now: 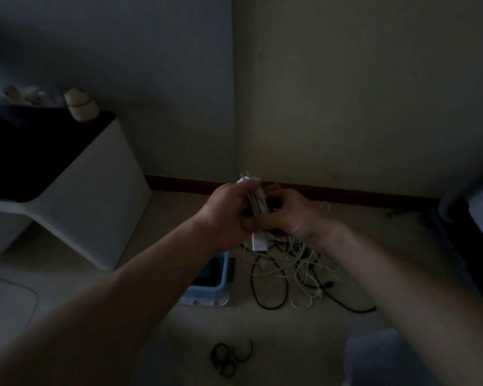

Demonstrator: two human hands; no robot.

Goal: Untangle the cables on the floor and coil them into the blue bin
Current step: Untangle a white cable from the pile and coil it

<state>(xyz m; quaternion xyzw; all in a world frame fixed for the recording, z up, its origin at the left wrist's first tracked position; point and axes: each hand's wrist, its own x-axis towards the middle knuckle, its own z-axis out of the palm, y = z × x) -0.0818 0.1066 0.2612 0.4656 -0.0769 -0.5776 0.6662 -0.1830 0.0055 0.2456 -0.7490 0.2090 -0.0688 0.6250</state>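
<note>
Gripping a folded white cable bundle (255, 200) in the left hand (229, 211), fingers curled round its middle, with a white plug block (259, 242) dangling beneath. Clasping the same bundle from the other side with the right hand (294, 215), fingers bent close upon it. Held high above a tangle of black and white cables (293, 271) on the floor (276, 330), just beside the blue bin (204, 298). Leaving a small black cable loop (229, 358) apart on the floor, nearer the camera
</note>
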